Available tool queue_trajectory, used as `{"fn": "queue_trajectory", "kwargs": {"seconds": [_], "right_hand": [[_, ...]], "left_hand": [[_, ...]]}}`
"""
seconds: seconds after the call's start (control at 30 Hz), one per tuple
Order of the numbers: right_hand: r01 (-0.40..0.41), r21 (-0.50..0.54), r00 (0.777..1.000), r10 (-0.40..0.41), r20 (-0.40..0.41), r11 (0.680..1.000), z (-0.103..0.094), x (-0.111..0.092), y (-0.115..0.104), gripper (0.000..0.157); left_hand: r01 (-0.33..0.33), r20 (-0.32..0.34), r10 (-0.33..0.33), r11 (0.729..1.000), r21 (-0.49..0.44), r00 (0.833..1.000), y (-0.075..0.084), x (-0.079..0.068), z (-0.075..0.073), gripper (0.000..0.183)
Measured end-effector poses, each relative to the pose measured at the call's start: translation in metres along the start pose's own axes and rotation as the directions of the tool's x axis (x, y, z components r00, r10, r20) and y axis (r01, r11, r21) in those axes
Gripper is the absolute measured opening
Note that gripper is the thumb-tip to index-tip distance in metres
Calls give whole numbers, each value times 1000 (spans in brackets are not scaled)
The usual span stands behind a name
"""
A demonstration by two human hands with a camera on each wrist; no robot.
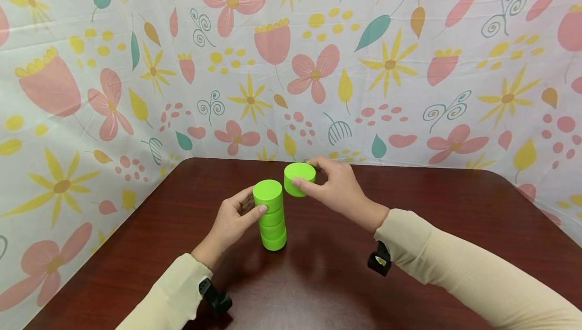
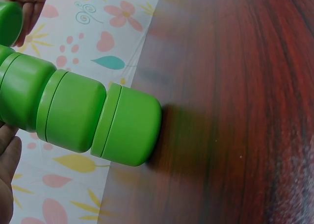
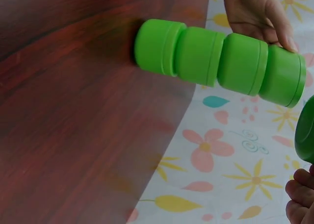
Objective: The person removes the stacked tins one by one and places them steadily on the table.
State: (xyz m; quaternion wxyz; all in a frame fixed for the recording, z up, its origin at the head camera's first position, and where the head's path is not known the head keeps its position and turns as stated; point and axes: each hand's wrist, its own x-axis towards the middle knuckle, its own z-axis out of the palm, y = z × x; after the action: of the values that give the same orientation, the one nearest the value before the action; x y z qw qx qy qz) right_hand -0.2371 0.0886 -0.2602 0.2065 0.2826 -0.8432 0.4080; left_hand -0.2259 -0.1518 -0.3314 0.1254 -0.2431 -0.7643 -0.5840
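Observation:
Several round green lidded jars [image 1: 273,219] stand in one column on the table, slightly uneven from jar to jar. My left hand [image 1: 232,224] holds the upper part of this stack, thumb in front and fingers behind. In the right wrist view the left thumb lies on the top jar [image 3: 280,77]. Just right of the stack's top, my right hand [image 1: 341,188] grips one more green jar [image 1: 300,172] between thumb and fingers, raised off the table. The right wrist view shows that jar's underside [image 3: 308,131] beside the top of the column.
The dark reddish wooden table [image 1: 191,188] has rounded far corners. A white curtain [image 1: 282,77] printed with flowers and leaves hangs behind it and along the left side. Black wrist cameras [image 1: 379,259] sit at both beige sleeves [image 1: 454,254].

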Motion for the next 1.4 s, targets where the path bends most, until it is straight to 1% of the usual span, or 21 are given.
{"fn": "queue_trajectory", "kwargs": {"seconds": [0.17, 0.4, 0.67, 0.97, 1.13, 1.27, 1.4], "right_hand": [[-3, -13, 1000, 3, 4, 1000, 2, -8, 5, 27], [20, -14, 1000, -20, 23, 1000, 10, -24, 19, 28], [32, -8, 999, -32, -6, 999, 13, -37, 29, 29], [9, 8, 1000, -9, 19, 1000, 18, -46, 37, 29], [-9, 20, 1000, 8, 13, 1000, 22, -49, 40, 30], [-35, 37, 999, 34, 21, 999, 25, -51, 42, 30], [-61, 28, 998, 60, 31, 998, 29, -54, 46, 31]], "left_hand": [[-7, -2, 7, 1000, 8, 1000, 0, 0, 0, 48], [-4, -2, 4, 1000, 7, 1000, 0, 0, 0, 48], [-1, -2, 1, 1000, 16, 1000, 0, -1, 0, 48], [-5, -3, 5, 1000, 9, 1000, 1, -1, 1, 48], [-6, -2, 6, 1000, 3, 1000, 1, -1, 1, 48], [-6, -2, 6, 1000, 2, 1000, 1, -1, 0, 48], [-16, -4, 16, 1000, 9, 1000, 0, 0, 0, 48]]}}
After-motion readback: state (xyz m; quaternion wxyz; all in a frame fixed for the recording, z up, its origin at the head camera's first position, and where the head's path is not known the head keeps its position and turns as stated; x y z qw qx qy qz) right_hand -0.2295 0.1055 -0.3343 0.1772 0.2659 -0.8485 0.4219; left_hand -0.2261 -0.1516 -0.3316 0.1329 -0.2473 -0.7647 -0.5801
